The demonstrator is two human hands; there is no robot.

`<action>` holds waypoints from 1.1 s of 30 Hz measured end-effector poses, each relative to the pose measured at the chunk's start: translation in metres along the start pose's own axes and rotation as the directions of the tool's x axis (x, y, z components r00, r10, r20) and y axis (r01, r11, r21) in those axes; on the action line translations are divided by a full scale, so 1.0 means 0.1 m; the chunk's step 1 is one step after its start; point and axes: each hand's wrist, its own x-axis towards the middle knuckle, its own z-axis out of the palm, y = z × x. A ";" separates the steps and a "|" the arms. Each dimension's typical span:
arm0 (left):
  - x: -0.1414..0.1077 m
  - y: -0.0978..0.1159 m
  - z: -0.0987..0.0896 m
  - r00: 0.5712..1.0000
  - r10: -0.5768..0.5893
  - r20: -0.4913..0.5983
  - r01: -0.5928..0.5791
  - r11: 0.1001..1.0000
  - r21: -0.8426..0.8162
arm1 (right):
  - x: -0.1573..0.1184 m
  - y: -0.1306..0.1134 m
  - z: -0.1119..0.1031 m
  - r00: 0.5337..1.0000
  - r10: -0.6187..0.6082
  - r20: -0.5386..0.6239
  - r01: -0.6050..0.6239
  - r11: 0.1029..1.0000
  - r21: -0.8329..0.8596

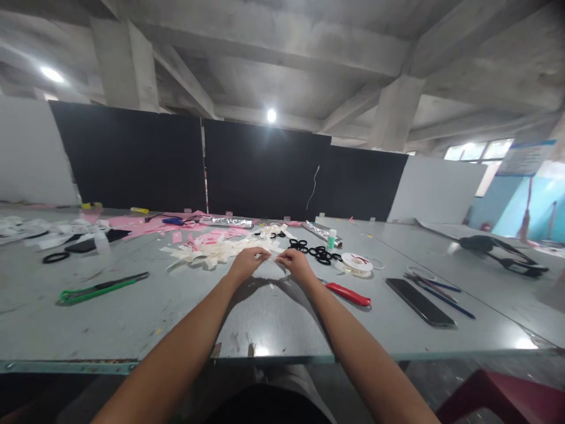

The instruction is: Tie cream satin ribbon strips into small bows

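Observation:
My left hand [249, 264] and my right hand [297, 264] meet fingertip to fingertip above the table, both in a pinch. A small pale bit shows at the fingertips, too tiny to name. Left of and behind my left hand lies a heap of cream fabric strips [212, 254]. Black rings, like hair ties, [323, 254] lie in a cluster beyond my right hand. A white spool of ribbon [356, 262] lies to their right. Close to my right wrist is a red-handled tool [348, 294], its front end partly hidden by my arm.
A green-handled tool [102, 288] lies at left, a black phone [419, 301] and pens [445, 297] at right. Pink sheets [132, 224], a foil roll [229, 222] and a glue stick [331, 238] are farther back. Black panels [265, 171] stand along the far edge.

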 end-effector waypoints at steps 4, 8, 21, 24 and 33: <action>0.01 0.00 0.02 1.000 -0.020 -0.016 0.021 1.000 0.015 | 0.00 0.02 0.01 0.995 0.087 -0.050 -0.083 0.994 0.072; 0.02 -0.01 0.03 0.998 -0.053 -0.036 0.054 0.998 0.016 | 0.00 0.01 0.01 0.986 0.121 -0.116 -0.104 0.984 0.143; -0.02 -0.06 -0.03 0.996 -0.076 -0.047 0.074 0.997 -0.035 | -0.01 0.20 -0.29 0.869 0.268 -0.416 -0.192 0.957 0.216; -0.02 -0.04 -0.02 0.997 -0.072 -0.037 0.070 0.996 -0.050 | 0.01 0.28 -0.31 0.825 0.300 -0.479 -0.236 0.953 0.190; -0.02 -0.03 -0.01 0.997 -0.070 -0.040 0.068 0.996 -0.062 | -0.01 0.30 -0.39 0.814 0.311 -0.491 -0.273 0.950 0.150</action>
